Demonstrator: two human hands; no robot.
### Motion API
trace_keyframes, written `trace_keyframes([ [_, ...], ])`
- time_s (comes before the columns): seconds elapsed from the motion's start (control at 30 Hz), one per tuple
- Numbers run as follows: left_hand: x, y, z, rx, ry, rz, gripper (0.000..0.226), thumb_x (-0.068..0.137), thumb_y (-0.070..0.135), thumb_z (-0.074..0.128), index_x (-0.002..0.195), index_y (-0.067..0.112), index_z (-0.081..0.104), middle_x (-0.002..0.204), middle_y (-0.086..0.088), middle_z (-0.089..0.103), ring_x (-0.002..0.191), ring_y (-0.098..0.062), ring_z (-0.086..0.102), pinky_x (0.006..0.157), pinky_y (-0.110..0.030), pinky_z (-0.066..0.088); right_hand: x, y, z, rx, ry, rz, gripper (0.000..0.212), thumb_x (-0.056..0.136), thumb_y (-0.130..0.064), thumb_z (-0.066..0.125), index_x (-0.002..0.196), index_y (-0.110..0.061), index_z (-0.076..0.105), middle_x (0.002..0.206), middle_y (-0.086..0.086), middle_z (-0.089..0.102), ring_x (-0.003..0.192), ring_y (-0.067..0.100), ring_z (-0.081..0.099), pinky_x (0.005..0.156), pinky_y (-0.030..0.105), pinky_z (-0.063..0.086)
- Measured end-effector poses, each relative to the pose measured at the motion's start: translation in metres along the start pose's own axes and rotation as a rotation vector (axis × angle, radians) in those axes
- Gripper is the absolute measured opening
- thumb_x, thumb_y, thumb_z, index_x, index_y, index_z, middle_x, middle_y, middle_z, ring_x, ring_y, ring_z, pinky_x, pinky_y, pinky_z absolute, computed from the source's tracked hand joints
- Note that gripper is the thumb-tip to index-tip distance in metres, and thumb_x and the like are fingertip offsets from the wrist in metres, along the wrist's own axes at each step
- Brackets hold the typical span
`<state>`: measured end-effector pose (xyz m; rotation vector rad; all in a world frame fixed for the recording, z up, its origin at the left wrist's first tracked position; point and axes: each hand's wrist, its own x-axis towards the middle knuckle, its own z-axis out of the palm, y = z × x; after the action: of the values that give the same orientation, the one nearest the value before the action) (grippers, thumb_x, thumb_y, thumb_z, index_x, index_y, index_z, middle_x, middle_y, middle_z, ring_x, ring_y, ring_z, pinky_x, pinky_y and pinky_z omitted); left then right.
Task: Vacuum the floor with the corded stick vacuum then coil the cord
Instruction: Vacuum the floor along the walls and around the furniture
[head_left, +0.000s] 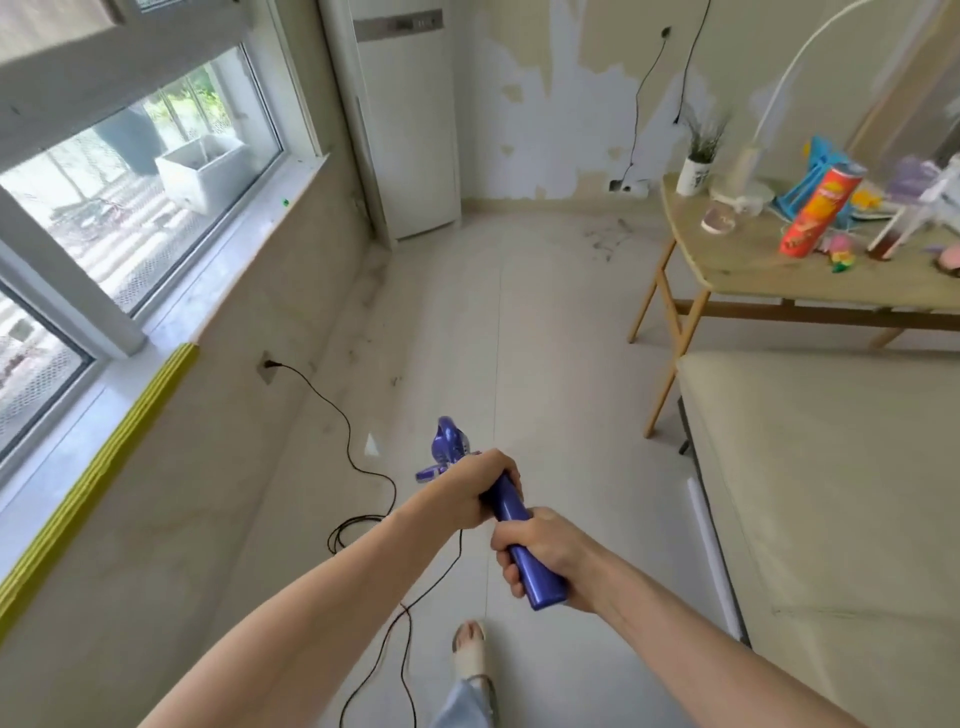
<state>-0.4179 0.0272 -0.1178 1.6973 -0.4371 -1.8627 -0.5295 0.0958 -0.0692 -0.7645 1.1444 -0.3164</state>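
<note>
A purple stick vacuum (451, 446) stands on the pale tiled floor (545, 364) in front of me, its handle (540, 587) pointing up toward the camera. My left hand (475, 488) grips the handle higher up the shaft, and my right hand (537, 545) grips it just below, near the end. The black cord (353, 447) runs from a wall socket (267, 365) under the window, loops on the floor to the left of the vacuum and trails back past my foot. The vacuum's floor head is hidden behind my hands.
A wooden table (737, 270) with a chips can (815, 208), a potted plant and toys stands at the right. A cream sofa (831, 493) fills the near right. A white standing air conditioner (410, 119) is in the far corner. Dark debris (605, 236) lies near the far wall.
</note>
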Motion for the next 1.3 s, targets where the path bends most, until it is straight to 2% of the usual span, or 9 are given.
trace_keyframes([
  [0.13, 0.058, 0.062, -0.003, 0.027, 0.036, 0.03, 0.008, 0.075, -0.004, 0.047, 0.081, 0.0, 0.046, 0.056, -0.011, 0.051, 0.05, -0.022, 0.051, 0.051, -0.028, 0.047, 0.056, -0.055, -0.021, -0.059, 0.0, -0.013, 0.013, 0.086, 0.001, 0.05, 0.076, -0.006, 0.047, 0.057, 0.006, 0.05, 0.043, 0.013, 0.046, 0.043, 0.023, 0.042],
  [0.2, 0.08, 0.093, -0.009, 0.005, 0.046, 0.022, 0.034, 0.066, -0.003, 0.051, 0.098, 0.001, 0.043, 0.06, -0.013, 0.053, 0.049, -0.023, 0.054, 0.05, -0.027, 0.049, 0.08, -0.088, -0.028, -0.095, -0.015, -0.001, 0.009, 0.087, 0.0, 0.051, 0.081, -0.006, 0.047, 0.059, 0.006, 0.05, 0.045, 0.013, 0.047, 0.045, 0.024, 0.043],
  [0.3, 0.113, 0.153, -0.026, -0.008, 0.064, 0.058, 0.007, 0.075, -0.005, 0.048, 0.08, -0.001, 0.046, 0.066, -0.013, 0.051, 0.056, -0.023, 0.053, 0.053, -0.03, 0.048, 0.124, -0.144, -0.029, -0.139, -0.037, -0.014, 0.01, 0.087, 0.001, 0.05, 0.08, -0.006, 0.047, 0.059, 0.007, 0.05, 0.045, 0.012, 0.047, 0.045, 0.024, 0.043],
  [0.57, 0.181, 0.27, -0.069, -0.148, 0.151, 0.104, 0.016, 0.081, -0.007, 0.045, 0.075, 0.008, 0.047, 0.065, -0.01, 0.049, 0.057, -0.022, 0.048, 0.077, -0.035, 0.047, 0.23, -0.26, -0.034, -0.26, -0.138, -0.026, 0.012, 0.086, 0.002, 0.049, 0.076, -0.005, 0.048, 0.061, 0.009, 0.05, 0.043, 0.013, 0.046, 0.043, 0.024, 0.043],
  [0.73, 0.233, 0.343, -0.076, -0.206, 0.252, 0.09, 0.021, 0.082, -0.004, 0.045, 0.062, 0.004, 0.046, 0.059, -0.01, 0.048, 0.054, -0.021, 0.048, 0.055, -0.027, 0.046, 0.304, -0.331, -0.063, -0.317, -0.251, -0.01, 0.013, 0.086, 0.002, 0.048, 0.075, -0.005, 0.047, 0.06, 0.009, 0.049, 0.042, 0.013, 0.046, 0.042, 0.023, 0.042],
  [0.97, 0.289, 0.438, -0.086, -0.443, 0.414, 0.135, 0.02, 0.083, -0.002, 0.043, 0.065, 0.006, 0.044, 0.061, -0.009, 0.047, 0.055, -0.021, 0.047, 0.058, -0.03, 0.046, 0.388, -0.444, -0.091, -0.504, -0.407, 0.032, 0.013, 0.087, 0.003, 0.048, 0.076, -0.004, 0.047, 0.06, 0.009, 0.049, 0.041, 0.013, 0.046, 0.041, 0.023, 0.042],
  [1.1, 0.319, 0.456, -0.105, -0.562, 0.491, 0.133, 0.01, 0.082, -0.004, 0.042, 0.078, 0.005, 0.042, 0.059, -0.009, 0.047, 0.045, -0.02, 0.05, 0.047, -0.026, 0.046, 0.428, -0.47, -0.086, -0.579, -0.466, 0.047, 0.017, 0.086, 0.005, 0.047, 0.072, -0.005, 0.045, 0.057, 0.01, 0.048, 0.038, 0.013, 0.046, 0.038, 0.022, 0.041],
  [1.2, 0.343, 0.469, -0.121, -0.65, 0.53, 0.155, 0.025, 0.083, -0.003, 0.043, 0.104, 0.007, 0.036, 0.056, -0.008, 0.048, 0.035, -0.017, 0.05, 0.042, -0.022, 0.046, 0.46, -0.486, -0.081, -0.634, -0.491, 0.058, 0.019, 0.086, 0.006, 0.047, 0.071, -0.005, 0.045, 0.055, 0.01, 0.047, 0.036, 0.013, 0.045, 0.037, 0.021, 0.04],
  [1.3, 0.365, 0.482, -0.146, -0.686, 0.532, 0.16, 0.03, 0.084, -0.002, 0.042, 0.109, 0.011, 0.031, 0.057, -0.007, 0.047, 0.036, -0.017, 0.05, 0.044, -0.024, 0.048, 0.493, -0.503, -0.068, -0.685, -0.513, 0.062, 0.018, 0.085, 0.006, 0.047, 0.071, -0.005, 0.045, 0.054, 0.01, 0.048, 0.036, 0.013, 0.045, 0.036, 0.021, 0.04],
])
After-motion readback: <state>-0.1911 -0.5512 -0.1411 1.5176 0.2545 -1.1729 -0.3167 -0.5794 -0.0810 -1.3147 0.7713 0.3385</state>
